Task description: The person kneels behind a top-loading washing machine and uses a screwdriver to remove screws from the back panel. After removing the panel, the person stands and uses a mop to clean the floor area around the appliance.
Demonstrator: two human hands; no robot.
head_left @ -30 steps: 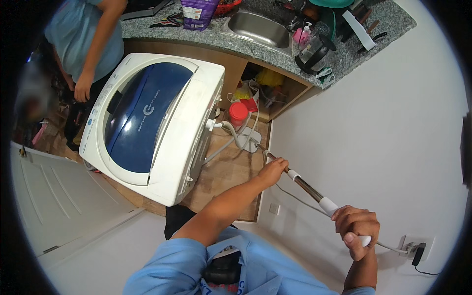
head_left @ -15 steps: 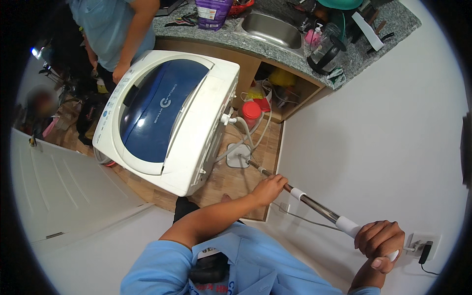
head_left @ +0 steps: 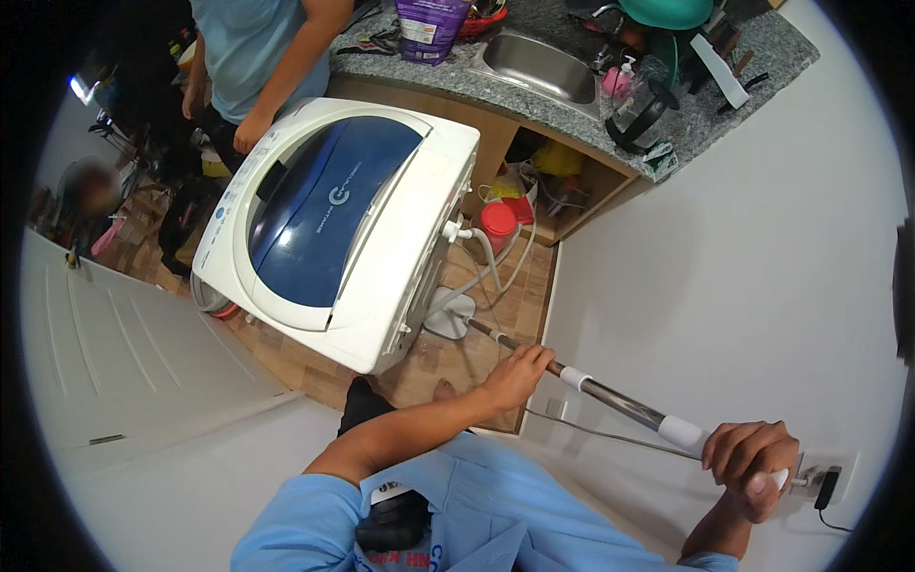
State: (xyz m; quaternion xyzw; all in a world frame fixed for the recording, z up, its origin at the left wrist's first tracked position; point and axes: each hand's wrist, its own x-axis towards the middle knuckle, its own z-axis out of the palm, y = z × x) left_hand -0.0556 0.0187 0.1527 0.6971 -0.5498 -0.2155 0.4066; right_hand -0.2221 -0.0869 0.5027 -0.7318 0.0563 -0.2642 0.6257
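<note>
I hold a floor mop with a shiny telescopic pole (head_left: 621, 403) that slants from the lower right toward the floor. My left hand (head_left: 516, 378) is closed around the lower part of the pole. My right hand (head_left: 751, 469) grips the white handle at its upper end, close to the wall. At the far end, the pale, flat mop head (head_left: 456, 316) rests on the wood-look floor beside the washing machine (head_left: 419, 224). The machine is white with a dark blue lid, and its side partly covers the mop head. A grey hose (head_left: 489, 255) runs down near the head.
Another person's hand (head_left: 251, 132) rests at the machine's far left corner. A red-lidded container (head_left: 498, 221) stands by the open cabinet (head_left: 596, 195). Above is a granite counter with a sink (head_left: 538, 67). A wall socket with plug (head_left: 827, 484) is near my right hand; a white door (head_left: 133, 353) stands left.
The mop head has slid left and nearer to me, against the washing machine's side. Both my hands keep their grip. The other person has shifted right, and my view has turned slightly.
</note>
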